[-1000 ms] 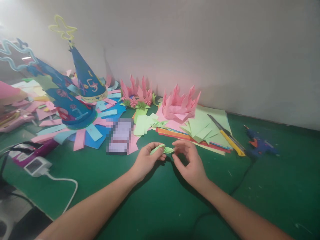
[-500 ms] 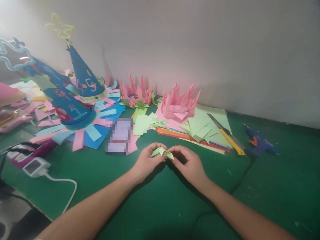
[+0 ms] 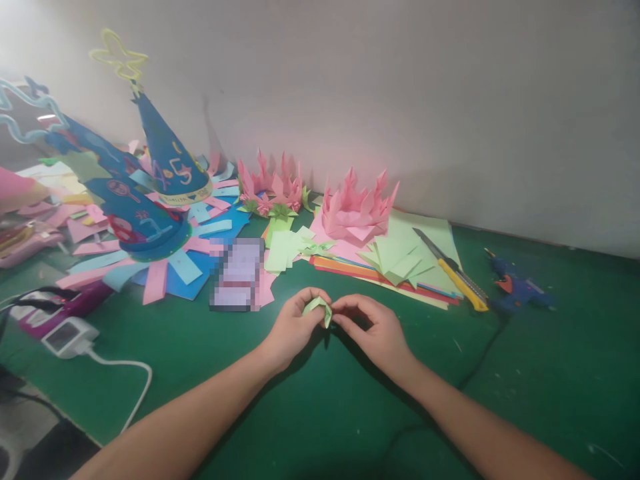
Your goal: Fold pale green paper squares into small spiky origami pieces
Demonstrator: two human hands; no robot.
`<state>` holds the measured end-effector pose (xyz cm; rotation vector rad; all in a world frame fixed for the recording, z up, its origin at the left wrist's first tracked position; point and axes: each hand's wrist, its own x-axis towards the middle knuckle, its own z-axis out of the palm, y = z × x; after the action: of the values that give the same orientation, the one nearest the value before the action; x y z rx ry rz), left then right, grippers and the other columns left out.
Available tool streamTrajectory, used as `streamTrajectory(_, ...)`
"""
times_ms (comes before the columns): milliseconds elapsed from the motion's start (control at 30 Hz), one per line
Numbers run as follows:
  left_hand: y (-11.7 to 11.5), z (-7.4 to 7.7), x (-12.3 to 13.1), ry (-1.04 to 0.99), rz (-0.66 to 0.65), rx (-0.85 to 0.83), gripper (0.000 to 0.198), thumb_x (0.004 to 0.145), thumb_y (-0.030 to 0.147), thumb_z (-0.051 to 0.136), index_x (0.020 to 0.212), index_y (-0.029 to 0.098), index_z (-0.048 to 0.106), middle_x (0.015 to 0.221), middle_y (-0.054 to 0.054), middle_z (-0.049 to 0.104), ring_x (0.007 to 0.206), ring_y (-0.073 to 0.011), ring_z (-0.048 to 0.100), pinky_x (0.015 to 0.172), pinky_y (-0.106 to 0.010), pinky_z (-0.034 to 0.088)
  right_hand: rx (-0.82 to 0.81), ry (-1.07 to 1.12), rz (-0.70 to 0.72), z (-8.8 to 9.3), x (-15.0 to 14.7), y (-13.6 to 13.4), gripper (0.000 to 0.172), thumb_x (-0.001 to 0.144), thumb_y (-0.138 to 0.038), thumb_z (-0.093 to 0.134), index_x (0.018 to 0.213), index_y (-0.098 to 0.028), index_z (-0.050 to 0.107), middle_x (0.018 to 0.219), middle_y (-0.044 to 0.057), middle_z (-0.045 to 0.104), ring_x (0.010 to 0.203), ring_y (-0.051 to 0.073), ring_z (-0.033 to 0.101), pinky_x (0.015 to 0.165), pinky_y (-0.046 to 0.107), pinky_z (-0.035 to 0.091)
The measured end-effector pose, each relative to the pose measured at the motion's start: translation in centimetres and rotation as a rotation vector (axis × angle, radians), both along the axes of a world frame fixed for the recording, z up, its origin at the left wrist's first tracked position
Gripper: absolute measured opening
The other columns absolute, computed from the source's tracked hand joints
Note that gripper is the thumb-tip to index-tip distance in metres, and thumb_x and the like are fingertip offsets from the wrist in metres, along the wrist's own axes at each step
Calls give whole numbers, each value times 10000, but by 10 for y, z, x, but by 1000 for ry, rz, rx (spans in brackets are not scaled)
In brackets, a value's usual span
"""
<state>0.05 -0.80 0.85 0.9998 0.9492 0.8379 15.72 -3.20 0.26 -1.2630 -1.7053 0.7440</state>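
A small folded piece of light green paper is pinched between the thumb and fingers of my left hand, just above the green table. My right hand meets it from the right, with thumb and forefinger pressed together at the paper's right edge. Part of the paper is hidden behind my fingers. Beyond my hands, loose light green paper pieces lie on a stack of coloured sheets. On that stack stands a pink paper crown.
A yellow utility knife rests on the stack's right edge, near a blue glue gun with a trailing cord. A phone lies at centre left. Blue cone hats, a second pink crown and a white charger stand around.
The green paper's right part, which stuck out to the right, now folds downward between my hands. My right fingertips have closed in at its edge. The view has shifted slightly.
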Motion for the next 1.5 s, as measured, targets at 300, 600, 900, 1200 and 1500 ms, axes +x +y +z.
streamTrajectory(300, -1, -2, 0, -1, 26, -24, 122, 710, 151, 553, 829, 177, 541, 615, 54, 509, 544, -66, 424, 539, -176, 313, 6, 9, 2, -2, 1, 1, 74, 820, -204, 603, 871, -232, 650, 844, 12, 696, 747, 157, 656, 697, 278, 542)
streamTrajectory(600, -1, 0, 1, -32, 11, 14, 55, 779, 180, 523, 821, 167, 557, 638, 47, 505, 604, -70, 454, 610, -184, 344, 2, 31, -8, 0, 1, 0, 72, 829, -219, 596, 872, -231, 652, 853, 13, 696, 763, 159, 659, 710, 278, 542)
streamTrajectory(900, -2, -1, 2, -61, 54, -43, 158, 740, 139, 544, 895, 167, 549, 682, 40, 560, 605, -64, 504, 604, -180, 379, -33, 56, -3, 0, 1, 1, 77, 824, -212, 600, 878, -224, 654, 850, 17, 691, 762, 156, 653, 719, 272, 531)
streamTrajectory(1200, -1, -3, 2, -40, 103, -21, 272, 709, 163, 641, 975, 170, 585, 892, -11, 638, 777, -110, 565, 716, -212, 425, 2, 42, -23, -1, 2, -2, 147, 813, -204, 619, 952, -241, 646, 903, 8, 671, 766, 144, 626, 736, 272, 515)
streamTrajectory(1500, -3, -4, 3, 8, 39, 56, 231, 793, 272, 600, 1008, 189, 577, 869, 10, 570, 758, -105, 530, 747, -237, 409, 27, 25, -32, 1, 1, -2, 92, 839, -209, 587, 911, -232, 641, 879, 15, 656, 775, 146, 616, 719, 260, 500)
